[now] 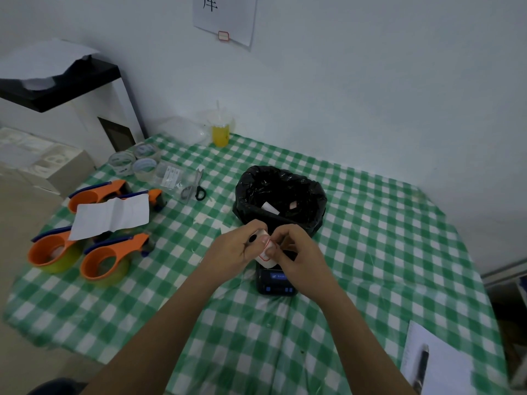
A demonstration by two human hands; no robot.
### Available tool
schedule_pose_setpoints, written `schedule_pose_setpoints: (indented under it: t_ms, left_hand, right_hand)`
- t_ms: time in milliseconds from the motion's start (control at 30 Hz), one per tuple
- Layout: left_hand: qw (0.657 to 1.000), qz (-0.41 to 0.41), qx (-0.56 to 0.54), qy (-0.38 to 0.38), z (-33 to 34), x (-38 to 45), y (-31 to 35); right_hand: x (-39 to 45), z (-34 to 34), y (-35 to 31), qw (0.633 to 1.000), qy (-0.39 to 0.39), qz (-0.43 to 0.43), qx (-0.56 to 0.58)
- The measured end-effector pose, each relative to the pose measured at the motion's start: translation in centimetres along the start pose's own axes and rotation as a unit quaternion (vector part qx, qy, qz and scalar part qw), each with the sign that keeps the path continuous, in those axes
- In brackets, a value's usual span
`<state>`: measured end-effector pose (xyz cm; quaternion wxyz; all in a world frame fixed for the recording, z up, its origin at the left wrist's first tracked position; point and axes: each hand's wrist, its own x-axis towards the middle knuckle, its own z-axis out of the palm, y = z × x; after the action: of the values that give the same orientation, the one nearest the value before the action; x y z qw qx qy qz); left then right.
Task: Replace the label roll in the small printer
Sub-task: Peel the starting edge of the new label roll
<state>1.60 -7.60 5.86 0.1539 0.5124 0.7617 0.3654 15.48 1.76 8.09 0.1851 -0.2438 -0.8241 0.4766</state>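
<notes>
Both forearms reach over the desk [370, 252], left hand [236, 246] gripping the label roll [263, 249] while right hand [296, 252] fingers [275, 246] pinch its loose end above the small printer [275, 282], likely to free it for loading.

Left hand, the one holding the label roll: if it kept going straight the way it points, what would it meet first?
The left hand points right, at the right hand, whose fingers already pinch the label roll between them. So it would meet the right hand almost at once, above the small printer.
</notes>
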Motion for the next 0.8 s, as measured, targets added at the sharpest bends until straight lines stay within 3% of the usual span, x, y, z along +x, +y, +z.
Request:
schedule_pose_setpoints:
  t_ms: [300, 600, 800]
  left_hand:
    - [0.999, 0.034, -0.028, 0.025, -0.1, 0.3, 0.1]
    - [0.990, 0.119, -0.005, 0.076, -1.1, 0.6, 1.4]
    - [0.988, 0.124, 0.009, 0.086, -1.3, 0.7, 2.2]
  right_hand:
    - [0.4, -0.9, -0.8, 0.999, 0.031, -0.001, 0.026]
    - [0.4, -2.0, -2.8, 0.982, 0.055, -0.121, -0.134]
    - [0.4, -1.6, -2.9, 0.977, 0.065, -0.124, -0.161]
